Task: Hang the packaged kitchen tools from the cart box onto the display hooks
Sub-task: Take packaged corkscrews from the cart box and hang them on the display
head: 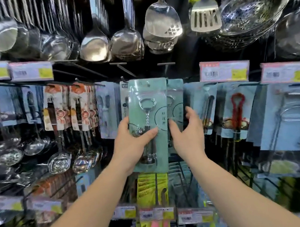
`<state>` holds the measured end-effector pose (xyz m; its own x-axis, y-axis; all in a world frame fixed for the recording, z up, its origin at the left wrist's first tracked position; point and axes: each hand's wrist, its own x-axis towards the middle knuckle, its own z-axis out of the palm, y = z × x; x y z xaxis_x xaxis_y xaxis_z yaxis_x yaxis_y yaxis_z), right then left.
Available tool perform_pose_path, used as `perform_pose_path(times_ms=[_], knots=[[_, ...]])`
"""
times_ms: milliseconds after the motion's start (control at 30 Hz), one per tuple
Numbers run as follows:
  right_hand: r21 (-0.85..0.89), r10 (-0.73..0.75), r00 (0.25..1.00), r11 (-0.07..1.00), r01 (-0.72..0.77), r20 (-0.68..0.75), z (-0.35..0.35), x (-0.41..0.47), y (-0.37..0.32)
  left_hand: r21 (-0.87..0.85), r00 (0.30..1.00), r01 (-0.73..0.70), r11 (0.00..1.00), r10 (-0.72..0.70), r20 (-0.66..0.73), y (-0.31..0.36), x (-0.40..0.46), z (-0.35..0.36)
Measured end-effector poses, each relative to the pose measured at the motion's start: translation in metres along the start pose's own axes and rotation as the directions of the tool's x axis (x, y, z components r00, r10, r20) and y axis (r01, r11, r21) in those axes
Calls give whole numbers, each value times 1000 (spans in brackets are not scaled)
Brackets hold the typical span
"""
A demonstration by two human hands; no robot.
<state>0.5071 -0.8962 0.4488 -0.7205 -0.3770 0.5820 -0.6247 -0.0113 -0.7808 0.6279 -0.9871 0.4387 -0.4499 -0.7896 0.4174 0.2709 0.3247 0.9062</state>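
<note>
Hanging step underway: left hand (132,139) has a grip on the green corkscrew pack (146,102), raised in front of the matching packs (175,97); right hand (188,136) released, fingers just beside them. Next: thread the pack's hole onto the hook, which stays hidden

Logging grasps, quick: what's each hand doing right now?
Left hand: grips the green corkscrew package.
Right hand: open, fingers relaxed beside the package, holding nothing.
</note>
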Motion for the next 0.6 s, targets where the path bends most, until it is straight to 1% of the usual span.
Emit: perform_pose_path(times_ms=[67,100,133,200,333,433,533,600], knots=[[76,-115,988,989,123,-103,-6,-16,-3,14,998,-59,998,59,8,5,2,9],[125,-123,985,982,138,-124,-8,-24,-1,31,996,-93,995,93,15,7,3,13],[173,-120,985,975,140,-125,-11,-31,1,56,993,-119,991,118,28,9,3,19],[234,-99,993,966,113,-68,-13,-42,7,73,989,-144,987,141,52,12,3,29],[144,-117,992,984,108,52,-17,-50,18,48,989,-143,989,141,43,11,3,46],[57,-81,985,996,73,155,-23,-49,24,64,992,-123,990,122,17,3,4,50],[41,-39,971,999,30,234,-25,-52,29,50,995,-97,994,97,-1,-7,3,51],[36,-21,968,999,12,249,-24,-52,32,53,998,-64,997,64,3,-10,5,52]])
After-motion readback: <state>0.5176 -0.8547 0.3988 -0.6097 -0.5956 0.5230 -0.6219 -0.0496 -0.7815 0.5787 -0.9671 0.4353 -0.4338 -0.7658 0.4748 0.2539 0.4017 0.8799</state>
